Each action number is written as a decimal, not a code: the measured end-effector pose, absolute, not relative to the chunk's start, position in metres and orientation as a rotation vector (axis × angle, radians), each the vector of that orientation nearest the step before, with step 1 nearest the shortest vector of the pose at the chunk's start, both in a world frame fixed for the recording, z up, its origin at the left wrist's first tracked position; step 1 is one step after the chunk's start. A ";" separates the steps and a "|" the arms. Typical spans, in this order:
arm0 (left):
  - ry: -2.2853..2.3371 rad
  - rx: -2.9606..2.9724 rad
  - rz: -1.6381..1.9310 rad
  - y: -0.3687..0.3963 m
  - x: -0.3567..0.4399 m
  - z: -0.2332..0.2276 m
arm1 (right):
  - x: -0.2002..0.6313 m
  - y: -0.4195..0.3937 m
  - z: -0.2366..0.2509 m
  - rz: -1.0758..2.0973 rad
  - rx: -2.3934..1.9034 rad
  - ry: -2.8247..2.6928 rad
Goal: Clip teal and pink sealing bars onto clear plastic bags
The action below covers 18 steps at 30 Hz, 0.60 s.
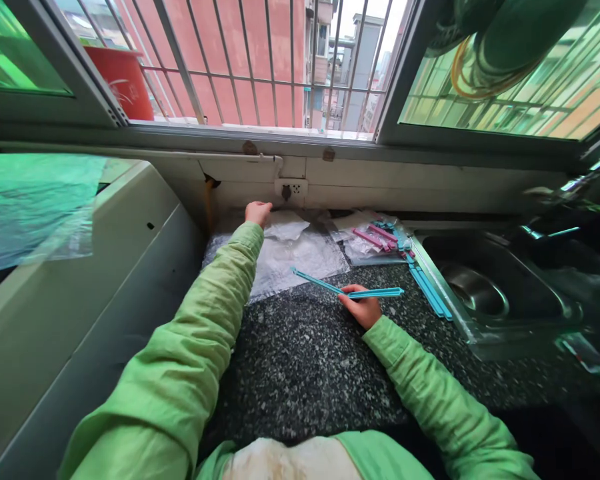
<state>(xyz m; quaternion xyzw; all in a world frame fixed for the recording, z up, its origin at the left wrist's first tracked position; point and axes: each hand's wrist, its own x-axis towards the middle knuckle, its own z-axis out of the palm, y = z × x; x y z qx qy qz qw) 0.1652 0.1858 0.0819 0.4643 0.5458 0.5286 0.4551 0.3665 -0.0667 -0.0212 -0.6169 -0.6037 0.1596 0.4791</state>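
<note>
My left hand (259, 213) reaches to the far part of a clear plastic bag (300, 263) lying on the counter. Its fingers are closed at the crumpled film, beside a whitish bulge in the bag; the fingertips are partly hidden. In my right hand (364, 309) is a light-blue bag sealing clip (377, 293), gripped near its middle. The clip is long and thin, with its two arms spread in a wide, shallow angle. Its left end hangs over the near edge of the bag.
Pink sealing clips (375, 237) and blue ones (430, 292) lie right of the bag, against a steel sink (473, 337). A pale appliance (145, 227) flanks the speckled counter (300, 373) on the left. Behind are a wall socket (293, 189) and a barred window.
</note>
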 end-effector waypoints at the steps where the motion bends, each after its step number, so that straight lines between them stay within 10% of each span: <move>1: 1.398 1.171 1.264 0.180 0.166 0.088 | 0.366 -0.066 -0.021 0.378 -1.502 -1.464; 18: 1.357 1.920 0.516 0.051 0.184 0.083 | 0.378 -0.065 -0.007 0.211 -1.460 -1.464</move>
